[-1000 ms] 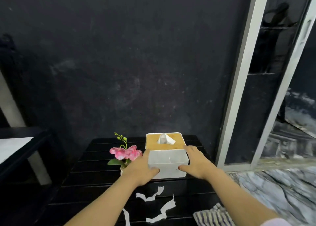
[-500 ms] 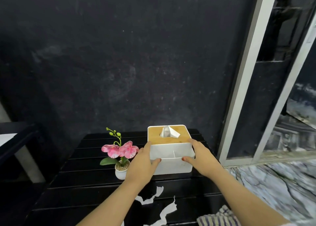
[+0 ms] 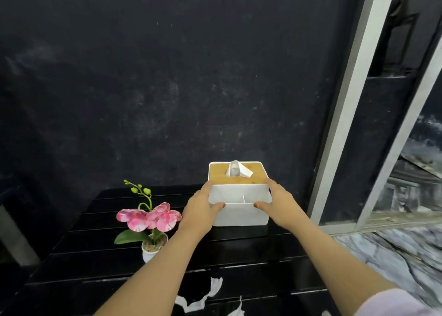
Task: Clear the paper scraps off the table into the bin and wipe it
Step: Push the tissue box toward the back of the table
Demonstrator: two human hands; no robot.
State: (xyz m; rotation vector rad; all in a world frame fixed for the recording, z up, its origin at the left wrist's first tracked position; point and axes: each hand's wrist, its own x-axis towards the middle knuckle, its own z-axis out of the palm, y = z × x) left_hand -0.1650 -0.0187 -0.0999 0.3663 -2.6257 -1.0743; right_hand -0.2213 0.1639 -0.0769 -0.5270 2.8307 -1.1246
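A white tissue box point(image 3: 240, 214) with a wooden lid and a tissue sticking up stands at the back right of the black slatted table point(image 3: 95, 256). My left hand point(image 3: 202, 210) grips its left side, thumb hooked over the front compartment's rim. My right hand point(image 3: 278, 204) grips the right side the same way. White torn paper scraps point(image 3: 210, 291) lie on the table's near part, between my forearms, partly cut off by the frame's bottom edge. No bin is in view.
A small white pot with pink orchid flowers point(image 3: 153, 222) stands just left of my left forearm. A dark wall rises behind the table. A metal door frame point(image 3: 339, 124) and marble floor point(image 3: 394, 256) lie to the right.
The box, held in both hands, has shifted toward the table's back right, away from the flower pot. My thumbs now hook over its front rim. The striped cloth has left the view.
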